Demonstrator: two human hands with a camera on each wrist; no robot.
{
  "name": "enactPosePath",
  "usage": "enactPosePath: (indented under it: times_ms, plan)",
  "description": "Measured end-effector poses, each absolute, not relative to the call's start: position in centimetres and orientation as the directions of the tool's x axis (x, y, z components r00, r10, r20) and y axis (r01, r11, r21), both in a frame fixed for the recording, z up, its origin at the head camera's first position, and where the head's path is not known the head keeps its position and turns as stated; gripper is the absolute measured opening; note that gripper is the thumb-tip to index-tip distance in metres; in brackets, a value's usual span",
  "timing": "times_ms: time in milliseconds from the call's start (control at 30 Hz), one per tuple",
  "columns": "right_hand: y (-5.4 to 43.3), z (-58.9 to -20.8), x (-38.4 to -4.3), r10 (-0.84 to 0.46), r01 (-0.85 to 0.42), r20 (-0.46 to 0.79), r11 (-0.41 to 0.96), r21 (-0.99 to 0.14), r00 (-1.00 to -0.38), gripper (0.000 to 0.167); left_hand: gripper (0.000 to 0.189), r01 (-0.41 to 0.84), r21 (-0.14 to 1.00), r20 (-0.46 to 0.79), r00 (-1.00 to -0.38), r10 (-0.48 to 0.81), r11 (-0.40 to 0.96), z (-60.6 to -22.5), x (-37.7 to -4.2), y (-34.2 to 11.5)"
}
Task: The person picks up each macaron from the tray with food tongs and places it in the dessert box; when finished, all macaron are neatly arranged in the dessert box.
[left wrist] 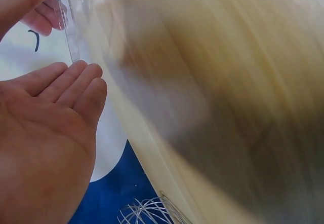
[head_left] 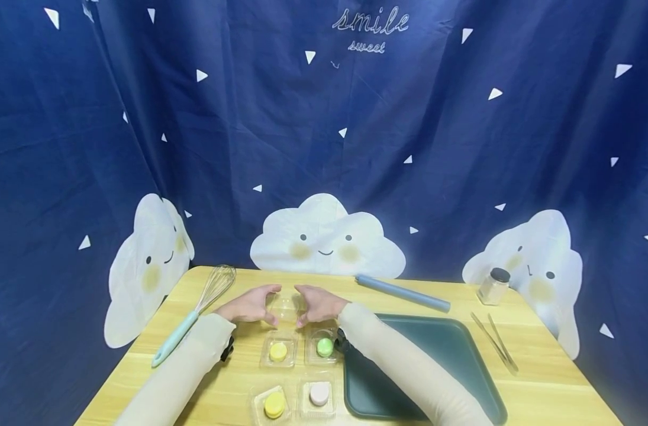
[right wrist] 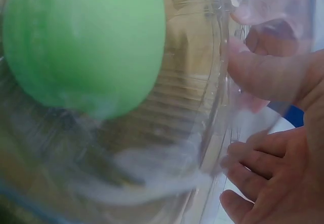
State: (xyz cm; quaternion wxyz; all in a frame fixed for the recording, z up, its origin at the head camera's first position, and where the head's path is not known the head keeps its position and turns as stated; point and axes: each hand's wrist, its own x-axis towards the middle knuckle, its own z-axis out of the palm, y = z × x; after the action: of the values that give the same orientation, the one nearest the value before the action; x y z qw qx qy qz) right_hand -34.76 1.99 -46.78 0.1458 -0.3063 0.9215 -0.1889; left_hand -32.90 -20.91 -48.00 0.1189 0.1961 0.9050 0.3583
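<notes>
My left hand and right hand stand on either side of a clear plastic box at the table's middle, thumbs spread from the fingers. In the left wrist view, straight fingers reach the thin edge of the clear plastic. The right wrist view has my right fingers fairly straight and spread near clear plastic. Nearer to me, clear boxes hold a yellow macaron, a green macaron, another yellow macaron and a pale pink macaron. Whether the middle box holds anything is unclear.
To the left lies a whisk with a mint handle. A dark green tray sits under my right forearm. Behind it lies a grey-blue roll. Tongs and a black-lidded jar are at the right. A blue curtain hangs behind.
</notes>
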Motion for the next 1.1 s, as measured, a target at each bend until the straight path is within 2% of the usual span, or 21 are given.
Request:
enactPosePath:
  times_ms: [533, 1100]
  plan:
    - [1.82, -47.01, -34.72, -0.608, -0.525, -0.154, 0.767, -0.37, -0.779, 0.096, 0.093, 0.253, 0.693, -0.068, -0.909, 0.41, 0.675, -48.64, -32.84, -20.37]
    - [1.75, -46.74, -34.51, -0.631, -0.528, -0.093, 0.713, -0.462, -0.77, 0.09, 0.09, 0.251, 0.721, -0.02, -0.924, 0.382, 0.646, -48.86, -32.85, -20.85]
